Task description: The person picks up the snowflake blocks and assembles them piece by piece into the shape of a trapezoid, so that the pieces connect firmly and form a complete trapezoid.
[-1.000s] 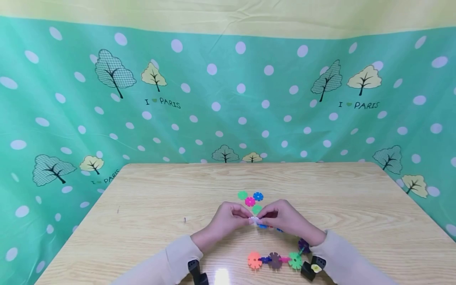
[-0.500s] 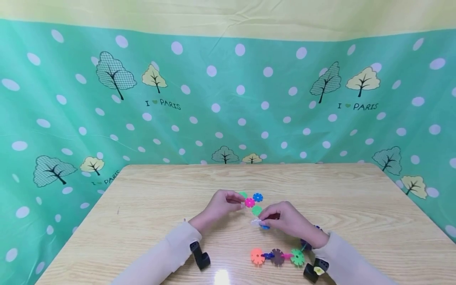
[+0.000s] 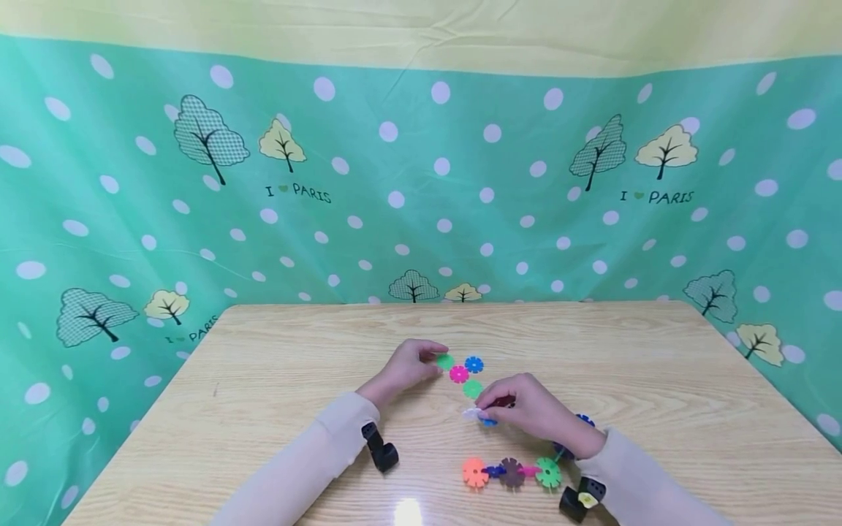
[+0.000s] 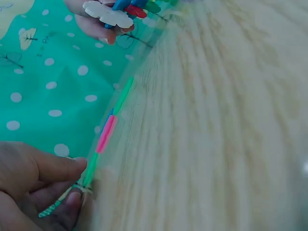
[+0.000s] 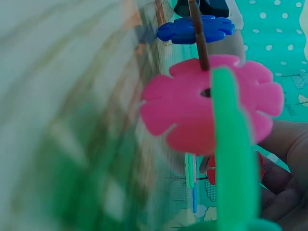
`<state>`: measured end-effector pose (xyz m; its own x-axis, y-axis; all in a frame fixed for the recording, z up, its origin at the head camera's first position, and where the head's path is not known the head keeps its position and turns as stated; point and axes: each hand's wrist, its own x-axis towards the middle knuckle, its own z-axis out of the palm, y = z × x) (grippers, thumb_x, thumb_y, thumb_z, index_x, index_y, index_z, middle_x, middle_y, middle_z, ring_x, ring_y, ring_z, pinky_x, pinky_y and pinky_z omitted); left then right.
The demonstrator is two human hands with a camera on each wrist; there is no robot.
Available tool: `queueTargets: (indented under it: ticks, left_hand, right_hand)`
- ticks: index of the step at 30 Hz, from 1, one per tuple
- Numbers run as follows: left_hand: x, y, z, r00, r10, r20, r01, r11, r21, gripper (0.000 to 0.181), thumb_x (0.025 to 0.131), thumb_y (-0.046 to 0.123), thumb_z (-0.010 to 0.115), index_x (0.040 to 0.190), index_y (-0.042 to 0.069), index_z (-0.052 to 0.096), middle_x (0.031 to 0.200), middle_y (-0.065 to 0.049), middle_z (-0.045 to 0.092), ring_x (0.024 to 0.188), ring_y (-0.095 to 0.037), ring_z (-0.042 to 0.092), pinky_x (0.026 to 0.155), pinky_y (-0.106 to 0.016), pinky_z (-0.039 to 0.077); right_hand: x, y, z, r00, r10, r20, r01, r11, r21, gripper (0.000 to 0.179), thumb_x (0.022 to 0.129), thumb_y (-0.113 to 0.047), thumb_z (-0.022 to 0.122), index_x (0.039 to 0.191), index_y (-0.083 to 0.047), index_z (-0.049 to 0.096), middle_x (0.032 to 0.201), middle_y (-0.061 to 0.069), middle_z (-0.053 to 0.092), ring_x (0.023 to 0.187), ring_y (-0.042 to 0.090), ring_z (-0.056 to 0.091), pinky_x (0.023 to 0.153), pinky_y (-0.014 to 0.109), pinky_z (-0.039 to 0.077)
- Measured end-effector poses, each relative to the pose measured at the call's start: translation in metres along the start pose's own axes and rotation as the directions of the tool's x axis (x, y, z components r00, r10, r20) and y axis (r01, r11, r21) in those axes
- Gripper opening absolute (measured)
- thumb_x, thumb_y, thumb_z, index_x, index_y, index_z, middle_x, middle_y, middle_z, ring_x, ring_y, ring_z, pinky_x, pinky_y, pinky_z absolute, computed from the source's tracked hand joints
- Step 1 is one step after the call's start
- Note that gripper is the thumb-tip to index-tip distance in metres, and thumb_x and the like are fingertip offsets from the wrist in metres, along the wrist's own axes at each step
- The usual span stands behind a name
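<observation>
Low over the table, my right hand [image 3: 526, 405] pinches a white notched plastic disc [image 3: 471, 413] that is joined to a blue disc [image 3: 488, 421]. A red disc [image 4: 136, 11] is fitted behind these in the left wrist view. My left hand [image 3: 409, 364] has thumb and finger at the edge of a light green disc [image 3: 445, 361] lying on the table. Beside that disc lie a pink disc [image 3: 459, 375], a blue loose disc [image 3: 474, 364] and another green disc [image 3: 472, 389]. My right palm hides part of the joined pieces.
A row of interlocked discs, including an orange disc [image 3: 475, 473], a dark purple disc [image 3: 511, 473] and a green disc [image 3: 548, 473], runs below my right wrist. A pink linked disc [image 5: 192, 103] stands close to the right wrist camera. The wooden table [image 3: 296, 336] meets a polka-dot curtain [image 3: 368, 146].
My left hand has left the white disc and moved up and left to the light green disc. The right hand stays nearly in place, still holding the white and blue discs.
</observation>
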<state>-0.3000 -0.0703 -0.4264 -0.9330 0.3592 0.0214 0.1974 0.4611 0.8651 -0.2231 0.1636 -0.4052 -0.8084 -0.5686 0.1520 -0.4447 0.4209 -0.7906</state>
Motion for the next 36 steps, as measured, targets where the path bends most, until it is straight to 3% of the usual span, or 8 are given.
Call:
queueTargets:
  ticks: [10, 24, 26, 29, 32, 36]
  left_hand:
    - [0.01, -0.004, 0.0, 1.0, 0.028, 0.005, -0.029, 0.99, 0.138, 0.03, 0.08, 0.003, 0.072, 0.108, 0.012, 0.071, 0.11, -0.003, 0.068, 0.099, -0.017, 0.059, 0.089, -0.034, 0.049]
    - [-0.002, -0.004, -0.012, 1.0, 0.001, 0.026, -0.005, 0.985, 0.174, 0.028, 0.075, 0.006, 0.078, 0.102, 0.011, 0.072, 0.099, 0.0, 0.067, 0.083, -0.012, 0.055, 0.074, -0.026, 0.048]
    - [-0.006, -0.005, -0.014, 0.999, -0.012, 0.03, 0.008, 0.991, 0.134, 0.023, 0.076, 0.006, 0.077, 0.099, 0.011, 0.073, 0.096, 0.0, 0.067, 0.081, -0.012, 0.053, 0.071, -0.025, 0.047]
    - [-0.013, -0.005, -0.016, 0.996, -0.065, 0.061, 0.064, 0.998, 0.006, 0.018, 0.079, 0.004, 0.074, 0.097, 0.008, 0.073, 0.087, -0.002, 0.065, 0.074, -0.01, 0.053, 0.065, -0.022, 0.048]
    - [-0.021, -0.005, -0.016, 0.988, -0.111, 0.109, 0.123, 0.985, -0.117, 0.016, 0.081, 0.002, 0.071, 0.098, 0.002, 0.071, 0.079, -0.004, 0.062, 0.068, -0.009, 0.056, 0.06, -0.021, 0.051]
    - [-0.033, -0.001, -0.012, 0.979, -0.138, 0.15, 0.165, 0.969, -0.184, 0.016, 0.083, 0.004, 0.069, 0.098, 0.0, 0.07, 0.075, -0.003, 0.063, 0.063, -0.011, 0.062, 0.057, -0.023, 0.053]
  right_hand:
    - [0.002, -0.003, -0.001, 1.0, -0.002, 0.015, 0.002, 1.0, 0.003, 0.01, 0.085, -0.016, 0.07, 0.092, -0.011, 0.075, 0.091, -0.001, 0.072, 0.079, 0.006, 0.063, 0.07, 0.024, 0.054]
    - [0.004, -0.002, -0.002, 1.0, -0.004, 0.007, 0.004, 1.0, 0.01, 0.008, 0.085, -0.013, 0.07, 0.091, -0.011, 0.075, 0.09, 0.0, 0.072, 0.08, 0.006, 0.063, 0.07, 0.026, 0.054]
    - [0.004, -0.002, -0.001, 1.0, -0.003, 0.003, 0.003, 1.0, 0.006, 0.008, 0.084, -0.012, 0.07, 0.091, -0.011, 0.075, 0.09, -0.001, 0.072, 0.079, 0.006, 0.063, 0.07, 0.025, 0.054]
    - [0.005, -0.001, -0.001, 1.0, -0.003, -0.003, 0.003, 1.0, -0.002, 0.008, 0.084, -0.011, 0.07, 0.09, -0.011, 0.075, 0.09, 0.0, 0.072, 0.079, 0.005, 0.063, 0.068, 0.024, 0.054]
    - [0.005, -0.001, -0.001, 1.0, -0.005, -0.008, 0.005, 1.0, -0.008, 0.008, 0.084, -0.011, 0.07, 0.09, -0.011, 0.075, 0.09, 0.0, 0.072, 0.079, 0.005, 0.063, 0.068, 0.024, 0.054]
    - [0.005, 0.001, -0.001, 1.0, 0.005, -0.011, -0.005, 1.0, -0.014, 0.008, 0.084, -0.012, 0.071, 0.09, -0.012, 0.075, 0.09, -0.001, 0.072, 0.079, 0.005, 0.063, 0.069, 0.023, 0.054]
